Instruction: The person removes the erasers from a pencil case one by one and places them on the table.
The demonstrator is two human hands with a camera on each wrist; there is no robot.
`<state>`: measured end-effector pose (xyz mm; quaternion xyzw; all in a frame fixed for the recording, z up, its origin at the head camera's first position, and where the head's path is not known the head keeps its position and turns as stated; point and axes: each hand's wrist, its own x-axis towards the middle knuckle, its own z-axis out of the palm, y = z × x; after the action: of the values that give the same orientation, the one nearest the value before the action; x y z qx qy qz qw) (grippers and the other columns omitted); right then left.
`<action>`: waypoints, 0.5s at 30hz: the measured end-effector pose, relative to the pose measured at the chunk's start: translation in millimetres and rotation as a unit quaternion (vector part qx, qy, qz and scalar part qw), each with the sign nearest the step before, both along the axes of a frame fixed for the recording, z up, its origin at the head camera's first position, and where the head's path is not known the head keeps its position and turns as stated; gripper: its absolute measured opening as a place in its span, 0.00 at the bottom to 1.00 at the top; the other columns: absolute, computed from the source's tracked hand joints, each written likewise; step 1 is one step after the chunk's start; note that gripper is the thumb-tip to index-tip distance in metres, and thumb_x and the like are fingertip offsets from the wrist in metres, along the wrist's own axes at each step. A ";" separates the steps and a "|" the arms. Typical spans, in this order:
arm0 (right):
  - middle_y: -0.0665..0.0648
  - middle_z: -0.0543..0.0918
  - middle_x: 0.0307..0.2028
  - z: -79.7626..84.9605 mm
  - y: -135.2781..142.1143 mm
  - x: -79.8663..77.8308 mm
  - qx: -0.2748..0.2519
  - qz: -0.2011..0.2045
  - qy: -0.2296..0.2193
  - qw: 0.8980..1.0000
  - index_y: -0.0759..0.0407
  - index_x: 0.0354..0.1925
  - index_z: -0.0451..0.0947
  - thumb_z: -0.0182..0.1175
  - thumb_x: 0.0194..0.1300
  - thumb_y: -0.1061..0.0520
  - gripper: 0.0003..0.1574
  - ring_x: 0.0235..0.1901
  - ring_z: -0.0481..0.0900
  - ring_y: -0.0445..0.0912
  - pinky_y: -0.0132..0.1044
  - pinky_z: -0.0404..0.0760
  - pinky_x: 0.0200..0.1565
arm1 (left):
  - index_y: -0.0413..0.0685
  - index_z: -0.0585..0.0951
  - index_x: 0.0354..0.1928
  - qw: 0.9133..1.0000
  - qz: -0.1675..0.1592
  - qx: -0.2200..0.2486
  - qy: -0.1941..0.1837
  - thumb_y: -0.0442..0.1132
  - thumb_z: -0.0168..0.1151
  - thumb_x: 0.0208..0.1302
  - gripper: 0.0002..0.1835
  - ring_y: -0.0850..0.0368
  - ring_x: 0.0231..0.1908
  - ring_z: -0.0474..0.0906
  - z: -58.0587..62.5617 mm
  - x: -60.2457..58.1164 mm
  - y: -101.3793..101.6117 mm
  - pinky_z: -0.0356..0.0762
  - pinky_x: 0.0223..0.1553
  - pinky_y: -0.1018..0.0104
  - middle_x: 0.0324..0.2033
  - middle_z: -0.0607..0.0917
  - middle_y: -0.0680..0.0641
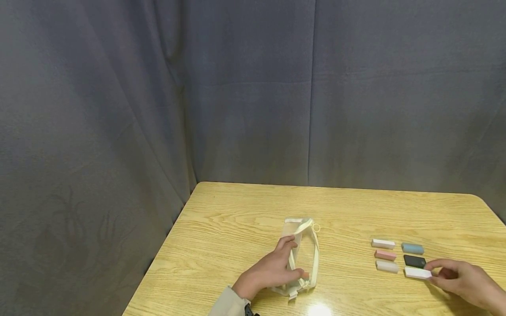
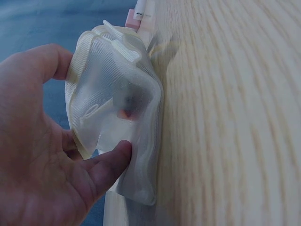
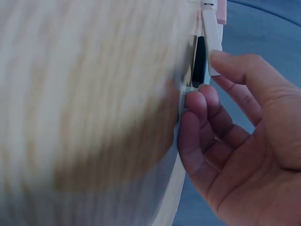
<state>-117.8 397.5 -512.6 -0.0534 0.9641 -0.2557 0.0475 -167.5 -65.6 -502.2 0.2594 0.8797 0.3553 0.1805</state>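
A see-through mesh zip pouch [image 1: 316, 259] with cream edging lies on the table, its mouth spread apart. My left hand [image 1: 270, 270] grips it, the thumb over one edge and the other fingers at the opposite edge. Through the mesh [image 2: 96, 63] a small orange-ended item [image 2: 125, 114] shows inside, its kind unclear. Far to the right, my right hand [image 1: 462, 278] pinches the near end of a white eraser-like block [image 1: 417, 273] between thumb and fingers. That block [image 3: 213, 40] is beside a flat black block [image 1: 414, 261].
Beyond the white block are a blue block [image 1: 412, 248], a pink one [image 1: 385, 255], a white one [image 1: 383, 243] and a pale one [image 1: 387, 266], in two columns. The wooden table [image 1: 237, 210] ends at a grey curtain [image 1: 253, 109].
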 end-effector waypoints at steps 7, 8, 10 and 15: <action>0.45 0.75 0.21 0.1 1.5 -2.7 0.013 0.007 -0.013 1.000 0.62 0.46 0.79 0.63 0.58 0.48 0.22 0.18 0.64 0.34 0.28 0.64 0.20 | 0.50 0.55 0.70 1.000 -0.006 -0.005 0.011 0.58 0.55 0.59 0.41 0.64 0.14 0.66 -1.0 -1.0 -0.8 0.73 0.20 0.70 0.71 0.43 0.61; 0.45 0.75 0.21 0.8 1.7 -3.1 0.014 0.008 -0.016 1.000 0.62 0.46 0.79 0.63 0.58 0.48 0.22 0.18 0.65 0.34 0.29 0.64 0.21 | 0.51 0.55 0.70 1.000 -0.006 -0.005 0.012 0.58 0.55 0.59 0.41 0.64 0.14 0.66 -1.0 -1.0 -0.8 0.73 0.20 0.70 0.71 0.43 0.61; 0.46 0.76 0.22 1.8 1.7 -3.5 0.014 0.011 -0.018 1.000 0.62 0.45 0.79 0.63 0.59 0.49 0.22 0.18 0.65 0.34 0.29 0.64 0.21 | 0.50 0.55 0.70 1.000 -0.007 -0.006 0.014 0.58 0.55 0.59 0.40 0.64 0.14 0.66 -0.9 -1.1 -0.9 0.73 0.21 0.70 0.71 0.43 0.61; 0.47 0.77 0.23 0.0 0.9 -5.5 0.023 0.001 -0.019 1.000 0.60 0.44 0.80 0.64 0.58 0.50 0.19 0.18 0.65 0.35 0.29 0.64 0.21 | 0.49 0.56 0.69 1.000 -0.007 -0.012 0.022 0.58 0.55 0.59 0.40 0.64 0.14 0.67 -0.3 -0.8 -0.5 0.73 0.23 0.72 0.71 0.44 0.60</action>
<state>-123.3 398.4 -512.6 -0.0480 0.9686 -0.2345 0.0673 -168.4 -66.2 -502.5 0.2708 0.8859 0.3376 0.1668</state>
